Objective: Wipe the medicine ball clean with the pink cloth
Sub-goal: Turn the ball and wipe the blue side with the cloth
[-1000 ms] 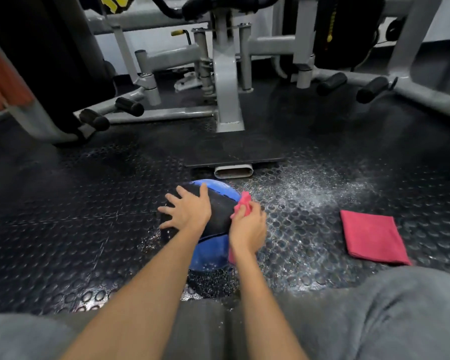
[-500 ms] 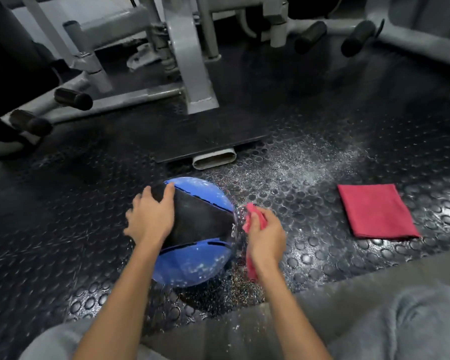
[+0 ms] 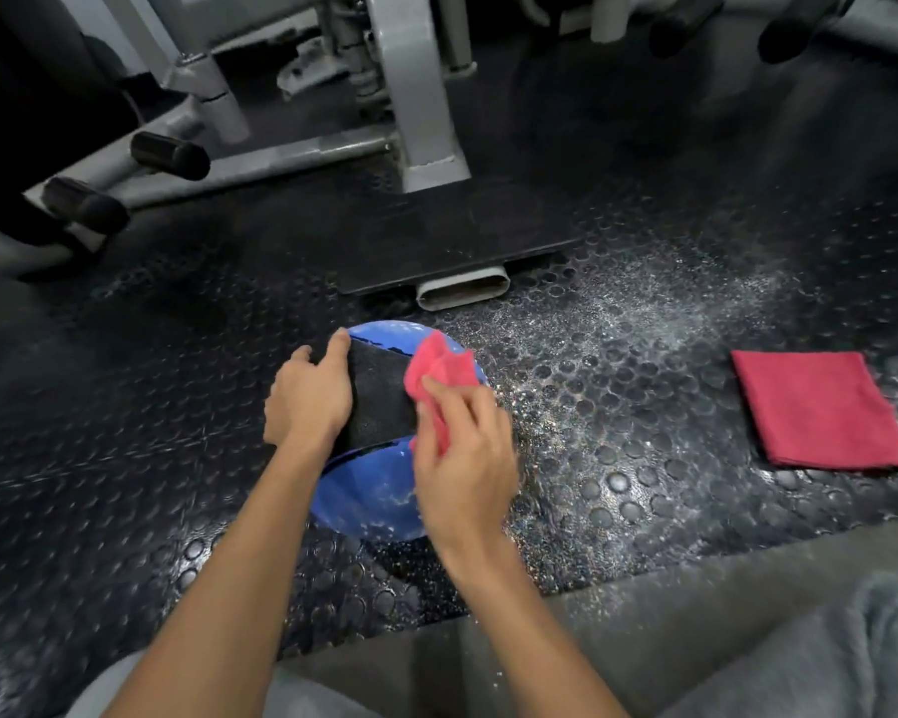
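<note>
Medicine ball [image 3: 369, 489] sits on the studded rubber floor [image 3: 125, 406], just ahead of my legs, blue with a black band across the middle. Left hand [image 3: 309, 401] lies on its left side, palm down, fingers draped over the curve, thumb up along the band's edge. Right hand [image 3: 462, 458] pinches the bunched pink cloth [image 3: 439, 370] and presses it on the ball's upper right. White flecks on the blue panels. White powder [image 3: 644, 313] is scattered on the floor right of the ball. Second folded red cloth [image 3: 820, 409] lies flat, well apart, toward the floor's right side. Grey machine frame [image 3: 416, 95] stands at the far side.
</note>
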Action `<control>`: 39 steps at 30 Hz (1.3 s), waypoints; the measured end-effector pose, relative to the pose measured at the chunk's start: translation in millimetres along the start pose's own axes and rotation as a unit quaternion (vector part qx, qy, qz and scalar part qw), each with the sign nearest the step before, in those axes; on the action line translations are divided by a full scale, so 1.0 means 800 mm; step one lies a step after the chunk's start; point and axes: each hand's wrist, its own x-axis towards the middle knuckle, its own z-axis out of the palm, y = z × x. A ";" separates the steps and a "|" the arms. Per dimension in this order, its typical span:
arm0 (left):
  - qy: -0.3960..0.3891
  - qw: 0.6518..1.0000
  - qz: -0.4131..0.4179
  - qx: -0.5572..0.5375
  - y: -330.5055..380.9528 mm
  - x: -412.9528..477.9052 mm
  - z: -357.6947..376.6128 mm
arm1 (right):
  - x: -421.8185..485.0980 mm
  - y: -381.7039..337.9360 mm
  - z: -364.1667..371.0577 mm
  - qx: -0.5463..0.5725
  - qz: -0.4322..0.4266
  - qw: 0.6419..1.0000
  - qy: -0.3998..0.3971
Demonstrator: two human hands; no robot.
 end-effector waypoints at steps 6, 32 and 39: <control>-0.026 0.999 -0.031 0.028 0.012 0.012 0.007 | 0.015 0.051 -0.010 0.065 0.075 0.995 -0.031; 0.018 0.946 0.310 0.096 0.023 -0.039 0.037 | 0.069 0.034 -0.024 0.006 0.122 0.987 -0.101; -0.028 0.947 0.309 0.085 0.019 -0.026 0.021 | 0.073 0.074 -0.029 0.078 0.172 0.975 -0.113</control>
